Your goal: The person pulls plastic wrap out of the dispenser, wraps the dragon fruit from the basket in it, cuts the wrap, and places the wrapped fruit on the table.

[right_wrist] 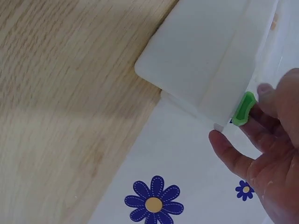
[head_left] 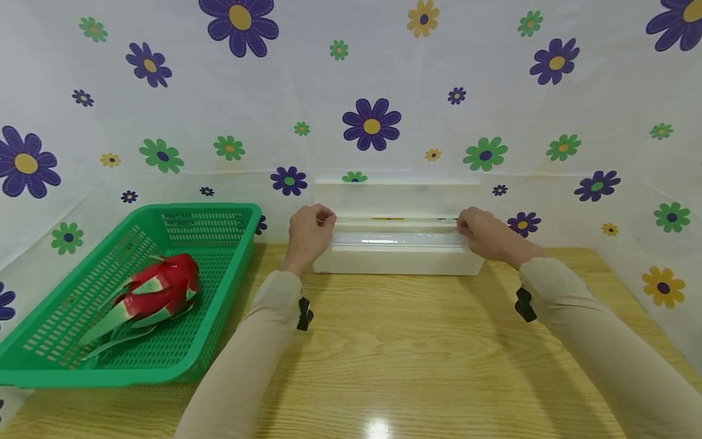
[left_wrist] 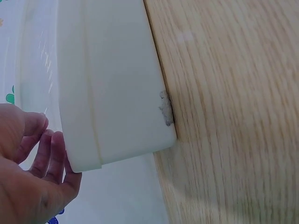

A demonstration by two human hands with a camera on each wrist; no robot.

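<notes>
A long white cling film dispenser [head_left: 397, 262] lies at the back of the table, its lid [head_left: 406, 200] raised. Inside it shows a shiny roll of cling film [head_left: 395, 238]. My left hand [head_left: 311, 235] is at the left end, thumb and forefinger pinching the film's edge; in the left wrist view its other fingers touch the dispenser's corner. At the right end my right hand [head_left: 482, 231] pinches the film too. In the right wrist view a small green plastic piece [right_wrist: 244, 109] sits beside its fingers, and one fingertip is right at the dispenser's corner.
A green plastic basket [head_left: 219, 341] stands on the left, with a red dragon fruit [head_left: 164, 286] in it. The wooden table [head_left: 384, 341] reaches back to a white flower-patterned sheet [head_left: 307, 79] behind the dispenser.
</notes>
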